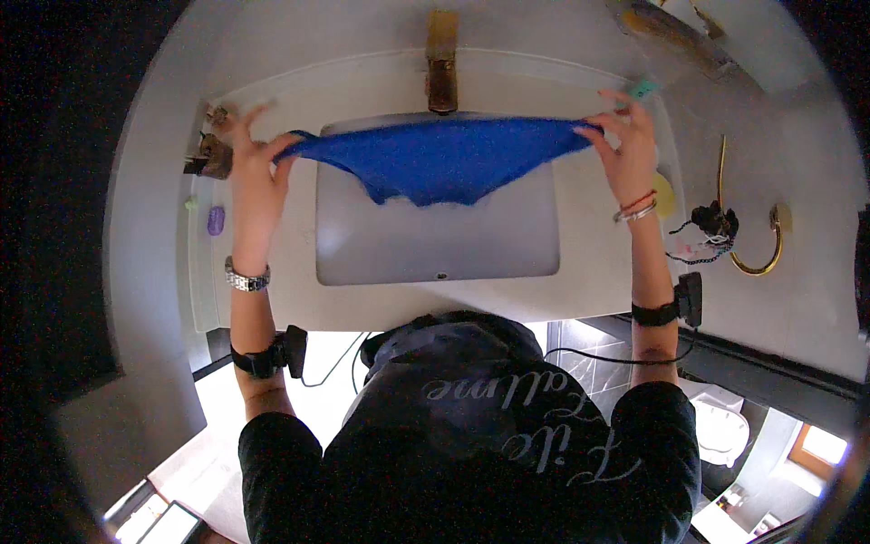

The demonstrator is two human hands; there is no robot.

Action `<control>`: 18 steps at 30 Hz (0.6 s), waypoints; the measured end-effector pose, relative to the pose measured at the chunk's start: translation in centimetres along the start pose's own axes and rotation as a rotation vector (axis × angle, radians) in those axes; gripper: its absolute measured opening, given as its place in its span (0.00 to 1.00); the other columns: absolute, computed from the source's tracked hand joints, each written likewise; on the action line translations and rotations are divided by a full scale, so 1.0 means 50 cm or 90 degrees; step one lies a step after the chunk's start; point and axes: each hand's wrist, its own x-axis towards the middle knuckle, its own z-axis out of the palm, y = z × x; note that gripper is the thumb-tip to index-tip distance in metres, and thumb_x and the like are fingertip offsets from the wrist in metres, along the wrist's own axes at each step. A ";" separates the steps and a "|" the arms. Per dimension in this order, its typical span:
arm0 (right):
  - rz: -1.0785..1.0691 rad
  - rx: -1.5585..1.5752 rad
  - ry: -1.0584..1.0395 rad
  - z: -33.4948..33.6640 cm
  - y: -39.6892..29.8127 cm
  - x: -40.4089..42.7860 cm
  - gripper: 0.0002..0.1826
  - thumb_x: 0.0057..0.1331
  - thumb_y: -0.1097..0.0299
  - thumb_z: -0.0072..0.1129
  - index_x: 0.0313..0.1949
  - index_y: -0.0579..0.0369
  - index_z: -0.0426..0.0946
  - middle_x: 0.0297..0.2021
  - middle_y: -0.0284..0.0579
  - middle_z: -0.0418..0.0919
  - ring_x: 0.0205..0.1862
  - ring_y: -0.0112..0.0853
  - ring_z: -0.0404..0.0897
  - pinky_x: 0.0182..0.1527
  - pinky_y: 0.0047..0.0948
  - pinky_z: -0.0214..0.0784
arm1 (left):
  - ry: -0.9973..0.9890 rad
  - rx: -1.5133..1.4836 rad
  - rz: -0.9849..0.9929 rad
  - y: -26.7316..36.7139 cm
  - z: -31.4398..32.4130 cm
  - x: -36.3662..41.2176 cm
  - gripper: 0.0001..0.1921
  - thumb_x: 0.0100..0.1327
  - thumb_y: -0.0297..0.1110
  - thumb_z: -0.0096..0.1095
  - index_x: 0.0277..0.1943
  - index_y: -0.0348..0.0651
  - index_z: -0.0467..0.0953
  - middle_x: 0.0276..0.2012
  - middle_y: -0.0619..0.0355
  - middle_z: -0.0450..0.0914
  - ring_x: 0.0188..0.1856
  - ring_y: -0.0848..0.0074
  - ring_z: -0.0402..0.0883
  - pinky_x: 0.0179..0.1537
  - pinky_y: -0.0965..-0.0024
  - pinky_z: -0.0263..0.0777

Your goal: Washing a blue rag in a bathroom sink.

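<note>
A blue cloth is stretched sideways above a rectangular white sink basin. My left hand pinches one end of it between thumb and fingers, over the counter left of the basin. The opposite end is pinched by my right hand, to the right of the basin. The cloth's upper edge is nearly straight, and its lower edge sags unevenly. Behind the cloth a brass-coloured faucet reaches out over the back of the basin.
Small dark items and a purple oval object lie at the counter's left. A yellow round object is partly hidden beside my right wrist. A gold-coloured hook and hanging chains are at the right. Cables run by both forearms.
</note>
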 end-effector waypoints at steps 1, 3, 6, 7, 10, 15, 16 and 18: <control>-0.050 0.019 0.047 -0.009 0.006 0.016 0.07 0.48 0.63 0.62 0.28 0.48 0.80 0.35 0.41 0.77 0.37 0.39 0.73 0.40 0.35 0.64 | 0.076 0.045 0.064 0.011 -0.010 0.013 0.09 0.50 0.21 0.57 0.36 0.38 0.77 0.44 0.52 0.73 0.35 0.63 0.74 0.38 0.69 0.69; -0.043 0.047 0.057 -0.009 0.022 0.045 0.07 0.49 0.63 0.62 0.28 0.49 0.80 0.33 0.40 0.78 0.35 0.38 0.74 0.40 0.34 0.64 | 0.094 0.034 0.073 -0.012 -0.020 0.037 0.09 0.50 0.21 0.57 0.37 0.38 0.77 0.46 0.53 0.73 0.36 0.63 0.75 0.40 0.69 0.68; -0.003 0.080 0.078 -0.026 0.004 0.063 0.07 0.49 0.64 0.62 0.27 0.50 0.80 0.30 0.40 0.79 0.33 0.36 0.76 0.39 0.31 0.65 | 0.110 0.033 0.108 -0.010 -0.043 0.053 0.10 0.50 0.21 0.57 0.37 0.39 0.77 0.46 0.54 0.75 0.39 0.63 0.76 0.43 0.68 0.68; 0.034 0.083 0.091 -0.031 -0.004 0.064 0.07 0.49 0.64 0.62 0.27 0.51 0.80 0.27 0.40 0.79 0.32 0.35 0.77 0.39 0.29 0.65 | 0.107 0.044 0.137 -0.007 -0.048 0.054 0.10 0.51 0.21 0.56 0.38 0.39 0.77 0.44 0.54 0.77 0.40 0.63 0.76 0.44 0.67 0.67; -0.002 0.094 0.065 -0.042 -0.005 0.043 0.08 0.48 0.63 0.63 0.26 0.51 0.80 0.26 0.40 0.79 0.32 0.36 0.76 0.36 0.29 0.66 | 0.051 -0.031 0.061 -0.044 -0.027 0.021 0.10 0.52 0.23 0.56 0.38 0.40 0.78 0.37 0.53 0.79 0.39 0.63 0.77 0.44 0.66 0.67; 0.067 0.080 -0.080 0.000 0.008 -0.039 0.10 0.46 0.59 0.63 0.25 0.50 0.80 0.24 0.39 0.78 0.29 0.36 0.73 0.34 0.31 0.65 | -0.152 -0.072 0.012 -0.101 0.031 -0.058 0.08 0.53 0.30 0.57 0.37 0.43 0.79 0.33 0.53 0.80 0.38 0.62 0.77 0.41 0.66 0.68; 0.072 0.055 -0.142 0.019 0.016 -0.058 0.11 0.46 0.57 0.63 0.25 0.49 0.80 0.22 0.38 0.78 0.28 0.36 0.73 0.34 0.31 0.65 | -0.207 -0.066 0.004 -0.115 0.051 -0.073 0.08 0.54 0.33 0.58 0.36 0.45 0.80 0.33 0.54 0.80 0.37 0.62 0.77 0.39 0.67 0.68; 0.084 0.029 -0.203 0.057 0.028 -0.094 0.12 0.46 0.54 0.62 0.25 0.48 0.80 0.22 0.38 0.78 0.29 0.36 0.72 0.35 0.32 0.65 | -0.267 -0.020 -0.036 -0.111 0.085 -0.092 0.08 0.53 0.35 0.58 0.36 0.47 0.80 0.32 0.55 0.80 0.37 0.62 0.77 0.39 0.65 0.68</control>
